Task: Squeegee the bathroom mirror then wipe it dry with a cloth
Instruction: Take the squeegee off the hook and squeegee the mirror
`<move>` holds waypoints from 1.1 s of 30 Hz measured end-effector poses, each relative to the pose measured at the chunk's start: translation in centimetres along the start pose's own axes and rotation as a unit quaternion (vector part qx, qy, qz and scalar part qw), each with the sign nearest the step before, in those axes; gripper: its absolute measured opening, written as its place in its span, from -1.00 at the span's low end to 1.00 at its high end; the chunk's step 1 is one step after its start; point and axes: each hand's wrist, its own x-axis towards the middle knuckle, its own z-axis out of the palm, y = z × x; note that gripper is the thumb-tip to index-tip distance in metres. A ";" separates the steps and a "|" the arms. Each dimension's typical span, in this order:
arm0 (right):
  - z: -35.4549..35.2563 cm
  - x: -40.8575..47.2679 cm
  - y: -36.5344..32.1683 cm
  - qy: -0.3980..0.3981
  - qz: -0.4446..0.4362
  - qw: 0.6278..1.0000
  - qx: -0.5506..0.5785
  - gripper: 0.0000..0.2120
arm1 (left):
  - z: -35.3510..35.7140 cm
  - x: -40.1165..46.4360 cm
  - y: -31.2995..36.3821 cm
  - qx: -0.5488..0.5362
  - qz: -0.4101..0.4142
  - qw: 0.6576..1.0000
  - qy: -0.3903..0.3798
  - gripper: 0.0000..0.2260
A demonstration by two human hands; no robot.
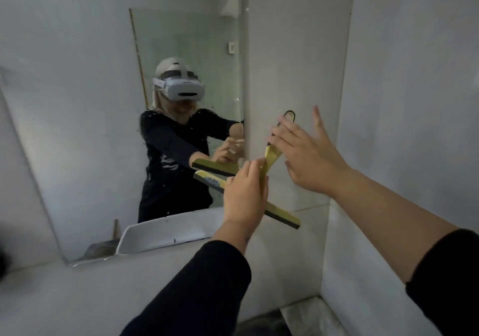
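Yellow squeegee (269, 166) w/ black blade – black sleeves (207, 286) – white walls (414, 76)

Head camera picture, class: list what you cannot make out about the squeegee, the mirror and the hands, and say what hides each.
1. Squeegee: the middle of its blade and lower handle are covered by the left hand.
2. Upper handle: partly behind the right hand; whether that open hand touches it is unclear.
3. Mirror: its top and left side are cut off by the picture edge.
4. Cloth: none in view.

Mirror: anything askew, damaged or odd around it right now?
Yes. The mirror sits tilted, its lower left corner dipping. Water droplets speckle the glass by its right edge. The squeegee hangs slanted, partly off the glass.
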 end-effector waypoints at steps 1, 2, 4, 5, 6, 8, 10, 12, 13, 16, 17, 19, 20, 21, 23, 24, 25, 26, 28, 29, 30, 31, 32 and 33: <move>-0.8 0.7 -0.3 0.008 -0.023 1.000 0.000 -0.52 | -1.2 0.2 -0.4 0.010 0.012 1.000 -0.003 -0.73; -1.7 1.5 -0.6 0.018 -0.035 0.999 0.007 -0.56 | -2.5 0.4 -0.9 0.019 0.023 1.000 -0.002 -0.73; -3.3 3.4 -1.4 0.046 -0.054 0.997 0.032 -0.67 | -5.0 0.8 -2.0 0.043 0.041 0.998 0.007 -0.74; -3.9 4.4 -1.8 0.054 -0.066 0.995 0.044 -0.73 | -6.3 1.0 -2.5 0.056 0.046 0.997 0.013 -0.74; -4.6 5.5 -2.2 0.060 -0.080 0.994 0.053 -0.75 | -7.6 1.3 -3.2 0.071 0.051 0.996 0.020 -0.74; -5.9 7.5 -3.3 0.075 -0.116 0.987 0.082 -0.73 | -10.4 1.7 -4.6 0.110 0.067 0.991 0.033 -0.73; -7.2 9.4 -4.8 0.090 -0.139 0.980 0.111 -0.68 | -13.4 2.0 -6.0 0.142 0.078 0.986 0.030 -0.70; -8.5 11.1 -6.3 0.105 -0.145 0.974 0.140 -0.68 | -16.3 2.4 -7.4 0.168 0.083 0.982 0.034 -0.70; -9.1 11.9 -7.1 0.115 -0.145 0.969 0.162 -0.70 | -17.7 2.5 -8.0 0.180 0.083 0.979 0.041 -0.70; -10.4 14.5 -9.5 0.146 -0.120 0.956 0.225 -0.70 | -21.8 3.4 -9.9 0.208 0.089 0.971 0.077 -0.72; -10.7 15.4 -10.3 0.158 -0.114 0.952 0.237 -0.69 | -23.1 3.7 -10.4 0.213 0.093 0.968 0.094 -0.73; -11.5 17.4 -11.5 0.186 -0.102 0.941 0.263 -0.70 | -25.4 4.3 -11.4 0.213 0.093 0.964 0.127 -0.74; -12.0 18.6 -12.0 0.195 -0.092 0.937 0.276 -0.71 | -26.5 4.5 -11.9 0.213 0.086 0.963 0.139 -0.72; -12.5 19.7 -12.3 0.203 -0.081 0.934 0.283 -0.72 | -27.5 4.7 -12.4 0.218 0.075 0.962 0.149 -0.71; -13.4 22.3 -12.5 0.226 -0.055 0.931 0.282 -0.71 | -29.0 5.1 -13.8 0.233 0.036 0.956 0.174 -0.66; -13.8 23.7 -12.5 0.243 -0.037 0.928 0.280 -0.71 | -29.6 5.2 -14.5 0.232 0.012 0.955 0.184 -0.64; -14.3 25.0 -12.5 0.259 -0.017 0.924 0.282 -0.70 | -30.0 5.3 -15.2 0.225 -0.009 0.955 0.191 -0.65; -14.8 26.3 -12.5 0.269 0.002 0.919 0.287 -0.70 | -30.2 5.3 -15.9 0.217 -0.023 0.956 0.197 -0.66; -15.7 29.0 -12.5 0.278 0.038 0.913 0.296 -0.71 | -30.3 5.2 -17.4 0.208 -0.035 0.956 0.204 -0.67; -16.1 30.2 -12.6 0.283 0.053 0.910 0.298 -0.71 | -30.1 5.0 -18.2 0.209 -0.039 0.956 0.201 -0.67; -16.4 31.3 -12.7 0.290 0.064 0.907 0.299 -0.72 | -29.8 4.9 -18.8 0.216 -0.041 0.957 0.191 -0.66; -16.7 32.3 -12.9 0.297 0.072 0.903 0.300 -0.73 | -29.4 4.8 -19.5 0.227 -0.042 0.957 0.177 -0.63; -16.9 33.1 -13.2 0.302 0.080 0.901 0.300 -0.74 | -28.8 4.7 -20.0 0.238 -0.039 0.957 0.162 -0.59; -17.0 33.9 -13.5 0.302 0.087 0.901 0.298 -0.74 | -28.2 4.7 -20.6 0.248 -0.035 0.957 0.146 -0.55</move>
